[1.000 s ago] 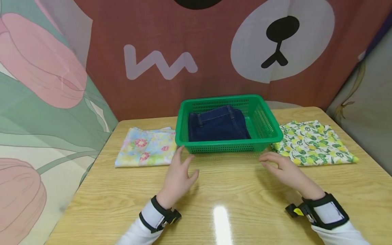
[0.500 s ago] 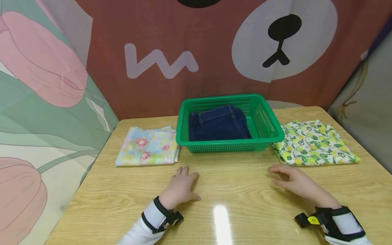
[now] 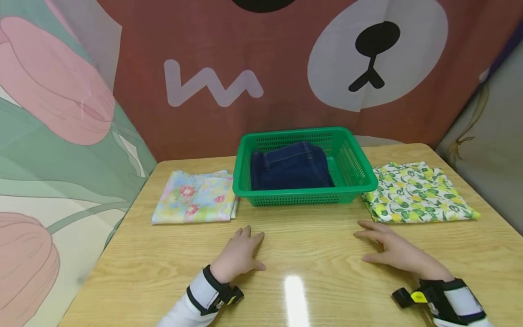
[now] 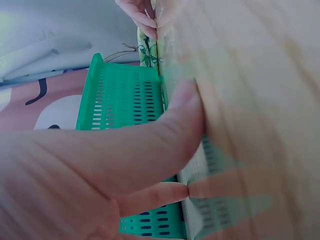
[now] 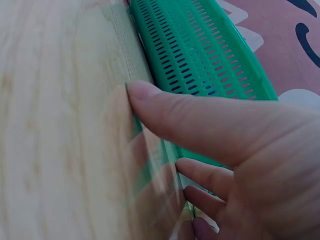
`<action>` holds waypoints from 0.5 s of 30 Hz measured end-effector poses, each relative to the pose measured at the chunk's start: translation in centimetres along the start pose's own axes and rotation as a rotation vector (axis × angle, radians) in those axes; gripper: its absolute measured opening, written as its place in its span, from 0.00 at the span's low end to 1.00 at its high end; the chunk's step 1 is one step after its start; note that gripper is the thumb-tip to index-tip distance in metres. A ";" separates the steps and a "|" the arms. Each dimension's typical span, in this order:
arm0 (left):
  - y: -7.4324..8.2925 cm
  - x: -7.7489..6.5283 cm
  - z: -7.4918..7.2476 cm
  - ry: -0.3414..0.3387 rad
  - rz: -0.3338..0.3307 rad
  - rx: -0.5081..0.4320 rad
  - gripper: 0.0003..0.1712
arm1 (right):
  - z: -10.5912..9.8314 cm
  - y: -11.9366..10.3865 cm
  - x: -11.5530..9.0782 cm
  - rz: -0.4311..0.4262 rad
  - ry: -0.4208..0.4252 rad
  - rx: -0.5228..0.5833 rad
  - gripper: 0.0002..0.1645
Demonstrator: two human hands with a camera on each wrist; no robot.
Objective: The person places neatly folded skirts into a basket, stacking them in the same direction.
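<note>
My left hand point(image 3: 237, 256) rests with spread fingers on the table, in front of the pastel floral cloth. Its fingertips touch the tabletop in the left wrist view, and it holds nothing. On the other side my right hand point(image 3: 398, 252) rests on the table with loosely bent fingers, just in front of the lemon-print cloth, also holding nothing. Between and beyond them stands a green plastic basket point(image 3: 302, 196). Folded dark blue jeans point(image 3: 292, 168) lie in its left and middle part. The folded floral cloth point(image 3: 200, 195) lies left of the basket, the folded lemon-print cloth point(image 3: 421, 193) right of it.
The wooden table point(image 3: 327, 281) has a glossy top that mirrors the hands. Behind it hangs a brown curtain point(image 3: 278, 91) with a printed bear face. A floral curtain point(image 3: 61, 172) borders the left side, and a grey one point(image 3: 490, 136) the right.
Both hands have drawn back from the basket toward the front, the left one away from the basket's front left corner. Over the last half second they stay nearly still. Basket and cloths keep their places.
</note>
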State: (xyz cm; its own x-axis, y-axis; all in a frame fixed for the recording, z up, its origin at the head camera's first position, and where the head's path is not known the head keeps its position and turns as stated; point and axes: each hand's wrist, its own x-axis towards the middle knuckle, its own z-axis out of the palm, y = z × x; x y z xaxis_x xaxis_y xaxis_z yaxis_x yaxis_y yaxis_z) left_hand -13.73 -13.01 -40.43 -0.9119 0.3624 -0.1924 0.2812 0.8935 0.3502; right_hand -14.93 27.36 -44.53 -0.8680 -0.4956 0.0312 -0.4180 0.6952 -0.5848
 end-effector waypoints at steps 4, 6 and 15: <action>0.2 0.0 0.0 0.002 -0.001 0.008 0.47 | 0.1 0.3 0.0 -0.017 0.011 0.006 0.34; 0.3 0.0 0.0 0.002 0.000 0.023 0.48 | 0.1 0.4 -0.1 -0.021 0.015 0.004 0.34; -0.3 0.2 -0.7 0.085 0.016 -0.059 0.39 | 0.1 -0.1 0.0 0.020 0.004 0.012 0.34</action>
State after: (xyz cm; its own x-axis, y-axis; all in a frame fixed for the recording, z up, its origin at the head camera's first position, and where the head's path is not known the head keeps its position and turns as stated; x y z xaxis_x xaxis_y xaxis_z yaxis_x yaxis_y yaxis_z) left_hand -14.22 -13.38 -39.96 -0.9302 0.3508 -0.1085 0.2806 0.8697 0.4061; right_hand -14.87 27.24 -44.50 -0.8775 -0.4790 0.0227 -0.3970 0.6990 -0.5949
